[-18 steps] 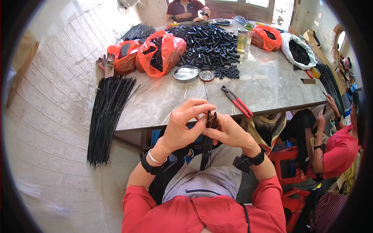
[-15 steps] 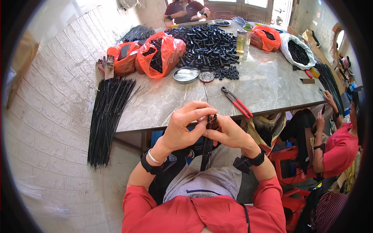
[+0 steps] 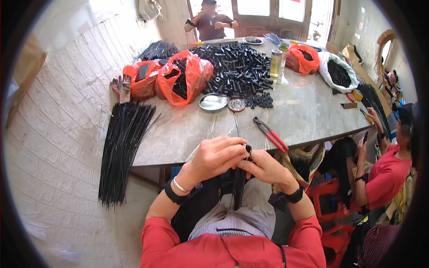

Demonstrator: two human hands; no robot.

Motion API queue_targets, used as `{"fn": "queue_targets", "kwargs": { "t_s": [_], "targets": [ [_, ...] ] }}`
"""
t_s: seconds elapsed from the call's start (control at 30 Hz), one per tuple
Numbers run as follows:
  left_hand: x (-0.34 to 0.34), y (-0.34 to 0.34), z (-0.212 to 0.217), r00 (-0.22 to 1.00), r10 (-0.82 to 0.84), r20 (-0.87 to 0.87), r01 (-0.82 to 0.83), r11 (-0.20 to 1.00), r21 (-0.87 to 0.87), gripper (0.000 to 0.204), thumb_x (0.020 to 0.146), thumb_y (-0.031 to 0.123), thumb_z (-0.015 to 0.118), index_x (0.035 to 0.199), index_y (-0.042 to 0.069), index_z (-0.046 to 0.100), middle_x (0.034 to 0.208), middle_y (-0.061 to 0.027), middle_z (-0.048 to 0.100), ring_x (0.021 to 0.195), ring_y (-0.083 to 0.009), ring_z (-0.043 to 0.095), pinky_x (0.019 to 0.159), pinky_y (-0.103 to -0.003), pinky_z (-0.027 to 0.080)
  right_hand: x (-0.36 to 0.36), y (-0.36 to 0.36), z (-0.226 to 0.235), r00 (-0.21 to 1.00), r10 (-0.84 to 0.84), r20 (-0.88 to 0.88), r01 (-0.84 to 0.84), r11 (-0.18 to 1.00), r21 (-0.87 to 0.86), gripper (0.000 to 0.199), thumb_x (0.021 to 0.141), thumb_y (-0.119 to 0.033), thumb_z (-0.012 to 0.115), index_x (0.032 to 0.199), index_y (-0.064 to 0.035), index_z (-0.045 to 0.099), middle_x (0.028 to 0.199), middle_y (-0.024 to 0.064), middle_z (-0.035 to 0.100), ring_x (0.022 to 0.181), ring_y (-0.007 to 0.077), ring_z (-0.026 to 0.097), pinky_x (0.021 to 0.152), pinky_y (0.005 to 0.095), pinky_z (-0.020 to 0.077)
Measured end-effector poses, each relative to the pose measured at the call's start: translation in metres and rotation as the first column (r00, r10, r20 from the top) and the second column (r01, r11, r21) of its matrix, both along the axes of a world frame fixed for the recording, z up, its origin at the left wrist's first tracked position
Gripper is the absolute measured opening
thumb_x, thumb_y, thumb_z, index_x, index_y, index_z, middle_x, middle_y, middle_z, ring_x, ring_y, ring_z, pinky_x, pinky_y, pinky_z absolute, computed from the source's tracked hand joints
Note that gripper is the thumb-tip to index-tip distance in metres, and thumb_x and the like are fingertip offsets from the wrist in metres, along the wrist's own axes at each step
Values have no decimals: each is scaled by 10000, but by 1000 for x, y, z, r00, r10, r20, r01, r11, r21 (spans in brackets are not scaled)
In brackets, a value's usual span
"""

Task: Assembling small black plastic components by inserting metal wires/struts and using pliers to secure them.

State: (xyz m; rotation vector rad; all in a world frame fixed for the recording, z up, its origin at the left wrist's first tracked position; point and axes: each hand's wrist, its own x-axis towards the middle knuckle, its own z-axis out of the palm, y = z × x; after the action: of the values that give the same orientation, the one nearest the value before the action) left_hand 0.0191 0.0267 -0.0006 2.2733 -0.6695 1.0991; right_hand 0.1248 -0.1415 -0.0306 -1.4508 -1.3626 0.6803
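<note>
My left hand [image 3: 214, 157] and my right hand [image 3: 266, 166] meet in front of my lap, fingers closed around the upper part of a bundle of thin black strips [image 3: 239, 190]. Its dark top end [image 3: 248, 148] pokes out between my fingertips, while the lower ends hang down to my lap. The left fingers reach across the top from the left; the right thumb and fingers pinch from the right. What lies between the fingertips is hidden. Just beyond, on the table, are red-handled pliers [image 3: 271, 134], a round tin of pale thin pieces [image 3: 213, 102] and a small red-rimmed dish [image 3: 237, 105].
A large pile of black tubular parts [image 3: 239, 67] covers the table's [image 3: 178, 138] far middle, between orange bags [image 3: 190, 78] and a jar [image 3: 276, 62]. Long black strips [image 3: 127, 152] overhang the left edge. Co-workers sit opposite [image 3: 212, 22] and at right [image 3: 386, 172].
The view has tipped upward, so the table sits lower in the picture. My left fingers have closed further over the bundle's top, covering the thin pale strand that showed there.
</note>
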Motion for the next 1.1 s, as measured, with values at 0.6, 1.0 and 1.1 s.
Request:
{"fn": "queue_targets", "kwargs": {
  "t_s": [0.6, 1.0, 1.1],
  "targets": [
    [-5, -10, -6, 976, 41, -215, -131, 898, -421, 364, 766, 23, 716, 1117, 8, 620, 854, -106, 697, 663, -159, 664, 627, -271, 539, 0, 5, 11, 996, -8, 92, 6, 1000, 24, 292, 995, -226, 438, 1160, -1, 526, 1014, 155, 524, 879, 292, 568, 753, 374, 447],
    [-19, -16, -4, 909, -118, -399, -160, 786, -597, 304, 779, -43, 715, 1074, -24, 642, 982, -125, 682, 833, -137, 670, 710, -240, 552, -7, 2, 14, 998, -8, -67, 5, 999, -46, 306, 1005, -251, 434, 1113, 26, 505, 983, 134, 507, 635, 172, 553, 547, 277, 475],
    [-18, -15, -12, 946, -92, -311, -131, 770, -624, 290, 782, -44, 715, 1065, -28, 650, 989, -129, 674, 823, -131, 661, 704, -229, 547, -8, 3, 15, 999, -45, 29, 45, 999, -25, 262, 994, -218, 446, 1051, 29, 514, 914, 157, 491, 714, 258, 546, 642, 346, 466]
  ]
}}
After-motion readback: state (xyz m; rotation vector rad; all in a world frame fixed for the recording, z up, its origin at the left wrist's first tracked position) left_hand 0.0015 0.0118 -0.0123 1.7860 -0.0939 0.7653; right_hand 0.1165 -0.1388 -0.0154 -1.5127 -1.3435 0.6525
